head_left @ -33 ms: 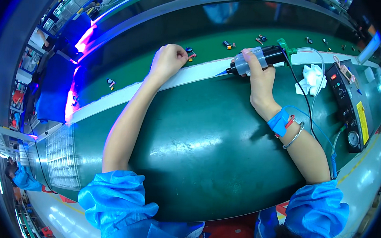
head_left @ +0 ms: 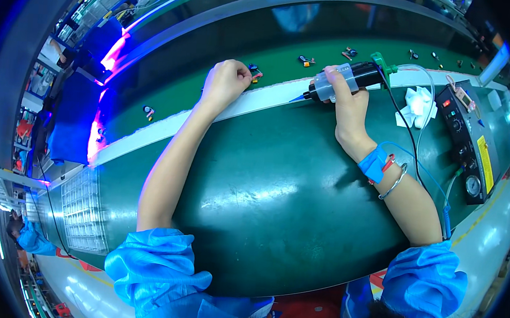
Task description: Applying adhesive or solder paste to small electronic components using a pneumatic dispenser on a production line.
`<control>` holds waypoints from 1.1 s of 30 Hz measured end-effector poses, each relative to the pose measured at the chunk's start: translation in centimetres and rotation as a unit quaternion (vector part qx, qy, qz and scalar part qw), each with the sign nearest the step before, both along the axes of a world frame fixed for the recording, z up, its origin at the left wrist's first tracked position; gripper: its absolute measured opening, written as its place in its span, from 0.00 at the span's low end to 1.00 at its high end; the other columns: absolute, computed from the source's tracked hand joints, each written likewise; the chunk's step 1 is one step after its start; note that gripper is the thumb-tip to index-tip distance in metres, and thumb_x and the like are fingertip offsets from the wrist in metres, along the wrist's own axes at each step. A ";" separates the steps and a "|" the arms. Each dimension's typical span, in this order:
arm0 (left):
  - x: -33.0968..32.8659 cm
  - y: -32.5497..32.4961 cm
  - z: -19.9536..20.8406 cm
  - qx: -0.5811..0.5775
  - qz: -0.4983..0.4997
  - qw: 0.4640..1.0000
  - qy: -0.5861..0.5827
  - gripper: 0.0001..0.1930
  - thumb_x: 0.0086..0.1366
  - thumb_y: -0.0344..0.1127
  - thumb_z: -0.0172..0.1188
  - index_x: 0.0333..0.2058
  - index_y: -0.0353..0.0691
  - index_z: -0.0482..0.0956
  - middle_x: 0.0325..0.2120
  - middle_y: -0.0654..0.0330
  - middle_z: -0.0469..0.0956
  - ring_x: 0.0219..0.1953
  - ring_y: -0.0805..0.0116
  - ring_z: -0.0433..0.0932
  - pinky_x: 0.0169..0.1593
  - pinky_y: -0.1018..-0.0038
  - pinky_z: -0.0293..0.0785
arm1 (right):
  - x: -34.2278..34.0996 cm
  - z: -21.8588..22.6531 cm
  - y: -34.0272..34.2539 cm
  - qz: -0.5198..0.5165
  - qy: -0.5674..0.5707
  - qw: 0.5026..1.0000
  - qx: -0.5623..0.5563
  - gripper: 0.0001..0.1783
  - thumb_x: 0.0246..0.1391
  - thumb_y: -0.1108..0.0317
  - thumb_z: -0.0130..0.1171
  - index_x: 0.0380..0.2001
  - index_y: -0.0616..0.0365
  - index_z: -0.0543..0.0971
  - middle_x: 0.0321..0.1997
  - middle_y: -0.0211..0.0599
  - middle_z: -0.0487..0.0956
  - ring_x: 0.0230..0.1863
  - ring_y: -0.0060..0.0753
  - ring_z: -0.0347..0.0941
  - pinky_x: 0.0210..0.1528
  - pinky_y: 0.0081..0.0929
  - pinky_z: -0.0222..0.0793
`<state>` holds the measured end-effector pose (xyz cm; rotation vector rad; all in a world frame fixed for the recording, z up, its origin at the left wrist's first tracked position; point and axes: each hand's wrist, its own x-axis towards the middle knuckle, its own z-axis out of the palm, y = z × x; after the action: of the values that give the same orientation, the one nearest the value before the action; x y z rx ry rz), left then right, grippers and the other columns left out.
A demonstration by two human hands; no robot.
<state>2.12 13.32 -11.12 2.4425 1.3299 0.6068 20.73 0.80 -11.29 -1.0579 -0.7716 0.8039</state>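
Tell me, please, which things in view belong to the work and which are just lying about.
Apparently in use:
dispensing syringe in the right hand
black control box
small component near the left hand

Apparently lying about:
crumpled white tissue
clear compartmented tray

The scene is viewed from the person's head by the left of two side-by-side fisheye cameras, directed downward and forward. The smooth, dark-green work table [head_left: 250, 229] is seen from above at close range, with the bare left hand [head_left: 225, 87] and bare right hand [head_left: 349, 103] framed above its centre. The crinkled blue fabric sleeves [head_left: 150, 264] are included at the lower edge; the long white strip [head_left: 265, 98] is bowed, and the pale, glossy floor [head_left: 476, 245] is caught toward the rim.
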 end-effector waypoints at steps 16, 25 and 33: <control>-1.5 -8.1 1.9 -0.231 -0.094 0.968 -0.026 0.06 0.43 0.32 0.60 0.21 0.36 0.75 0.18 0.64 0.68 0.23 0.76 0.66 0.29 0.80 0.62 | -0.2 -0.4 0.0 -0.016 -0.016 0.999 0.023 0.13 0.43 0.61 0.57 0.30 0.58 0.74 0.28 0.33 0.76 0.27 0.19 0.69 0.26 0.16 0.60; -0.9 -8.4 1.2 -0.085 -0.142 0.983 -0.080 0.07 0.41 0.31 0.58 0.24 0.40 0.75 0.26 0.59 0.67 0.33 0.65 0.65 0.41 0.72 0.61 | -0.3 -0.5 -0.2 0.062 -0.080 0.995 -0.003 0.14 0.43 0.61 0.58 0.31 0.59 0.73 0.27 0.32 0.75 0.26 0.20 0.69 0.25 0.16 0.61; -0.7 -8.3 1.5 -0.144 -0.148 0.976 -0.062 0.05 0.44 0.28 0.57 0.23 0.39 0.76 0.26 0.62 0.69 0.36 0.69 0.66 0.42 0.76 0.63 | -0.4 -0.6 -0.3 0.097 -0.110 0.989 -0.015 0.16 0.42 0.60 0.60 0.32 0.58 0.73 0.28 0.33 0.76 0.28 0.21 0.70 0.29 0.17 0.64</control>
<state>1.38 5.04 -9.58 2.2617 0.9083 0.4461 20.36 0.54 -11.90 -1.1226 -1.0637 0.8744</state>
